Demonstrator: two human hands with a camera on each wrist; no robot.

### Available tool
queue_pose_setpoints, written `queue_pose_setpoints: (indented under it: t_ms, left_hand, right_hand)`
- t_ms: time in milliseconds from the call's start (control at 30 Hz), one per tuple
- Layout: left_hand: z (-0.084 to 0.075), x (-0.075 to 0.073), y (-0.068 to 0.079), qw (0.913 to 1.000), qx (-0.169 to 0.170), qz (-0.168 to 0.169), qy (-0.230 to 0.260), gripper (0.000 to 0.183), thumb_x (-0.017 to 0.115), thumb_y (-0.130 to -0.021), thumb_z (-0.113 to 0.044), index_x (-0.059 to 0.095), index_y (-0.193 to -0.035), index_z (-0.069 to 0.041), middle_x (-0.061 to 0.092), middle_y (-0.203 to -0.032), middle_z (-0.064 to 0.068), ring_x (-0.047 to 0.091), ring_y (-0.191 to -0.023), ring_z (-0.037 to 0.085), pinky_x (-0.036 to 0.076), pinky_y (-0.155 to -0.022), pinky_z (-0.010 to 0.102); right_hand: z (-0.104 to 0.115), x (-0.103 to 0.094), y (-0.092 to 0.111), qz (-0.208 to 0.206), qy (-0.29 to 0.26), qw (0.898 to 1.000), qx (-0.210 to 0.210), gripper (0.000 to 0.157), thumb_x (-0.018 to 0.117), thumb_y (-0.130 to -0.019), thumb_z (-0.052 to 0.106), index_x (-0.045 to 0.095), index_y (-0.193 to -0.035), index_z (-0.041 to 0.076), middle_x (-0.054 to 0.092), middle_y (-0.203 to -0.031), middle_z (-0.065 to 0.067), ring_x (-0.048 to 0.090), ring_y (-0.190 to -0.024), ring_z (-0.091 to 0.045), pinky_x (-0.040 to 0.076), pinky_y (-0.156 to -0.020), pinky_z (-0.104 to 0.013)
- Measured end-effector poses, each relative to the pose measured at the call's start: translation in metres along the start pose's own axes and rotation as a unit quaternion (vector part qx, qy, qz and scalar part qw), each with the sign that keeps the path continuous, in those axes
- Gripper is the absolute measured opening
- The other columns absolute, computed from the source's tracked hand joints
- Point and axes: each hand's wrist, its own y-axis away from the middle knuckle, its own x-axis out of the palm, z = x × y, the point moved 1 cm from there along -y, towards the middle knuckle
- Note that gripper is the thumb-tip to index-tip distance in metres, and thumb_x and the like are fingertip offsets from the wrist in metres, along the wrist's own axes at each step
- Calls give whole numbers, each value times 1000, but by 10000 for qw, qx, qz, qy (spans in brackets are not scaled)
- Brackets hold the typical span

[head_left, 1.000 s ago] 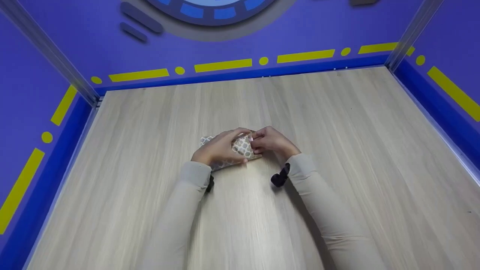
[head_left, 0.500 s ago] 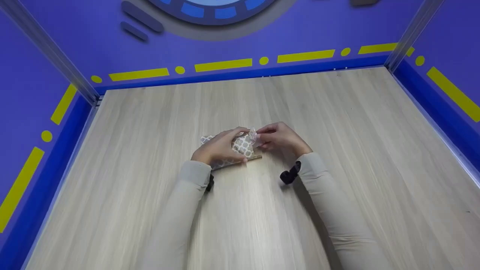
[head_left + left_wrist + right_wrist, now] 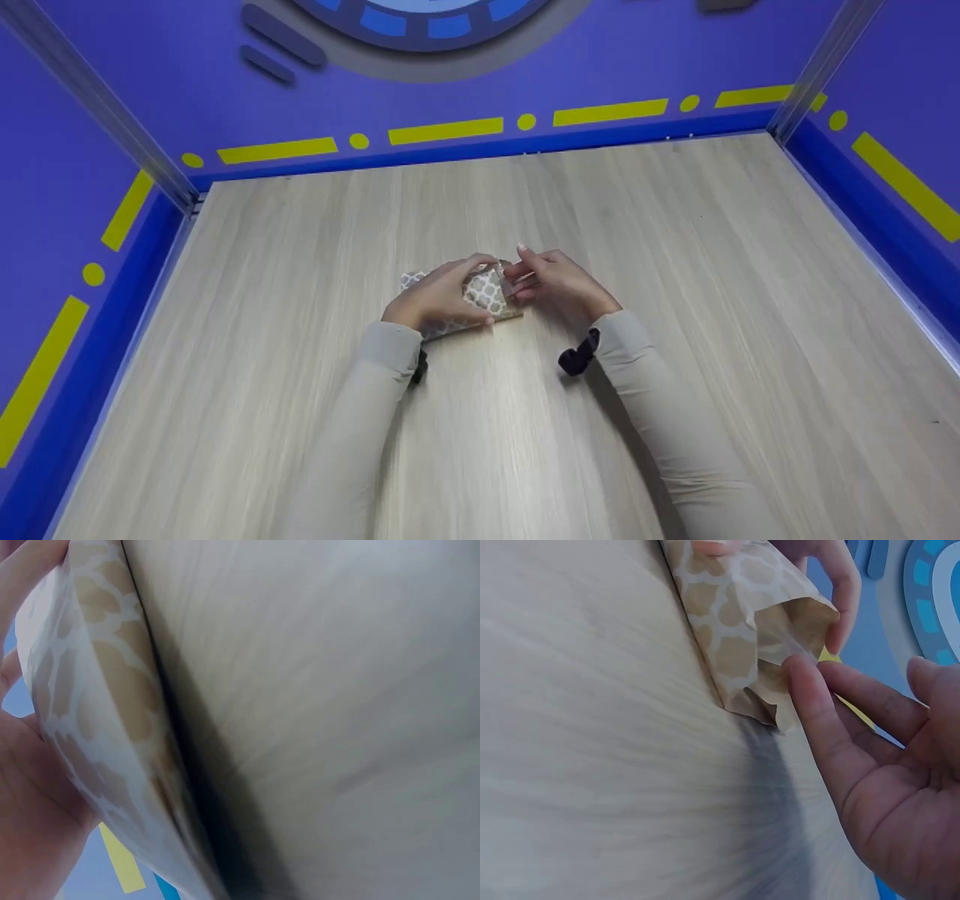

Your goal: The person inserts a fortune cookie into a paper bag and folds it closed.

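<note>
A tan paper bag with a white lattice pattern lies on the table, its torn-edged mouth facing right. My left hand grips it from above, thumb on the near side and fingers on the far side. In the left wrist view, the palm lies along the bag's bulging side. My right hand is at the mouth, thumb raised and apart. The right wrist view shows straight fingertips touching the edge of the opening. Something translucent shows just inside; its kind is unclear.
The wood-grain table reaches out around both arms. Blue panels with yellow dashes border it at the back and sides. A black wrist-camera mount sticks out from the right cuff, low over the table.
My right hand first had its fingers at the bag's mouth, then drew a crinkled, translucent piece rightward. Now its thumb is lifted away and that piece is lower. My left hand has stayed put.
</note>
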Motion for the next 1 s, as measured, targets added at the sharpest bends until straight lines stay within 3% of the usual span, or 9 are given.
queue_pose_setpoints:
  t_ms: [167, 333, 500, 700, 900, 1000]
  left_hand:
    - [0, 0, 0, 10000, 58, -1, 31, 88, 86, -66, -34, 41, -142, -33, 47, -144, -7, 45, -130, 15, 37, -109, 39]
    - [-1, 1, 1, 9999, 37, 3, 129, 88, 85, -67, -32, 40, -142, -36, 49, -141, -7, 50, -121, 16, 43, -102, 39]
    - [-2, 0, 1, 9998, 71, 7, 202, 86, 85, -68, -30, 40, -141, -39, 51, -138, -8, 51, -117, 14, 44, -99, 38]
    - [-1, -1, 1, 9993, 53, 54, 373, 86, 86, -68, -27, 41, -140, -38, 50, -139, -8, 51, -119, 15, 43, -100, 38]
    - [1, -1, -1, 9996, 118, 176, 194, 90, 86, -70, -30, 37, -145, -31, 41, -150, -3, 38, -137, 19, 33, -113, 40]
    - [1, 0, -1, 9996, 101, 176, 198, 91, 86, -69, -31, 37, -146, -30, 40, -150, -2, 37, -138, 19, 32, -113, 40]
  right_hand:
    - [-2, 5, 1, 185, -401, 9988, 219, 64, 29, -104, 43, 57, -123, -11, 66, -112, -16, 68, -89, -16, 56, -84, -27]
    - [-3, 13, 0, 218, -530, 9970, 511, 71, 28, -102, 51, 52, -130, -9, 57, -130, -23, 64, -107, -24, 53, -93, -30]
    - [-1, 18, -3, 234, -743, 9952, 594, 76, 22, -101, 54, 49, -134, -9, 54, -135, -24, 57, -120, -31, 50, -98, -33]
    - [2, 24, -7, 355, -1057, 9907, 784, 84, 17, -99, 59, 51, -130, -11, 59, -126, -26, 63, -110, -27, 51, -95, -33]
    - [2, 30, -9, 810, -1540, 9823, 701, 85, 11, -97, 62, 59, -111, -6, 67, -99, -11, 66, -94, -21, 53, -90, -32]
    - [3, 29, -9, 832, -1486, 9824, 767, 84, 10, -98, 60, 53, -122, -9, 63, -111, -16, 64, -100, -22, 51, -95, -34]
